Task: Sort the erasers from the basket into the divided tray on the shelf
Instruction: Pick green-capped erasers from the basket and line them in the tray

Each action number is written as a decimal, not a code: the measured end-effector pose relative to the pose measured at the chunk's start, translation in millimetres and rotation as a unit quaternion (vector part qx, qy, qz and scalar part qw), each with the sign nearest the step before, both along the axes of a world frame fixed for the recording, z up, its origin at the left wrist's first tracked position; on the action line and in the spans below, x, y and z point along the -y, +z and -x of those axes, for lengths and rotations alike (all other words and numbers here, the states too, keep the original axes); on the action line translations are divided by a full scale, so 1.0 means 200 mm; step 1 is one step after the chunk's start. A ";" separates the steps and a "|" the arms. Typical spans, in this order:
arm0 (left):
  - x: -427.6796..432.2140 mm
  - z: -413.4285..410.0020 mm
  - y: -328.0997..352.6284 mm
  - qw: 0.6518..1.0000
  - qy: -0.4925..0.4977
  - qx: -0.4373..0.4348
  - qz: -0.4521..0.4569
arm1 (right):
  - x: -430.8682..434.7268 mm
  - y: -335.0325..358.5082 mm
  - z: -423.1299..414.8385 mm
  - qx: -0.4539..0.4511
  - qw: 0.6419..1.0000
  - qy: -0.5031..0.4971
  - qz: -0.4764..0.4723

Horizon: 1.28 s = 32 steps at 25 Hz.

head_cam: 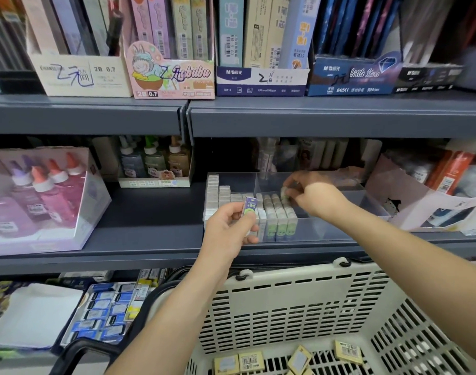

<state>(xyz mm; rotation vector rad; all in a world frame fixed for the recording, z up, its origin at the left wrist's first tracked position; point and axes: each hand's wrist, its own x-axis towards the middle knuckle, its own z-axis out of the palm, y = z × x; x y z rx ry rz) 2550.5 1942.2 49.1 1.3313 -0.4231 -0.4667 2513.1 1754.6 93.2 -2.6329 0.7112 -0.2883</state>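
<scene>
Dark grey metal shelves (pixel 312 117) carry boxes of pencil leads (pixel 261 81) above and glue bottles (pixel 53 193) at the left.

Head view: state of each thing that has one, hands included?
left hand, grips a purple-sleeved eraser in front of the tray.
right hand, pinches a small eraser inside the tray.
divided tray, on the shelf, left part lined with upright erasers.
basket, below the shelf, a few yellow erasers lying in it.
</scene>
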 end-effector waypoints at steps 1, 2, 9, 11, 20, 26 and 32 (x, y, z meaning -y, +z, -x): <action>0.00 0.00 0.00 1.000 0.001 0.000 -0.001 | 0.00 -0.02 -0.01 -0.020 1.000 -0.002 0.006; 0.00 0.00 0.00 1.000 -0.001 0.002 -0.003 | 0.00 -0.04 -0.01 -0.036 0.999 -0.002 0.012; 0.01 0.00 -0.01 1.000 -0.007 0.014 -0.024 | 0.04 -0.02 0.03 -0.052 0.997 0.033 0.037; 0.01 -0.01 -0.01 0.999 -0.006 0.031 -0.040 | 0.01 0.03 0.06 0.018 0.998 0.038 0.040; 0.01 0.05 0.01 0.994 -0.010 0.099 -0.037 | -0.25 0.05 0.31 0.042 0.984 0.166 0.044; 0.02 0.10 0.01 0.991 -0.062 0.109 -0.045 | -0.26 0.02 0.38 0.087 0.979 0.181 -0.020; -0.01 0.10 0.02 0.970 0.031 0.224 -0.092 | -0.08 0.10 0.38 0.150 0.977 0.098 -0.117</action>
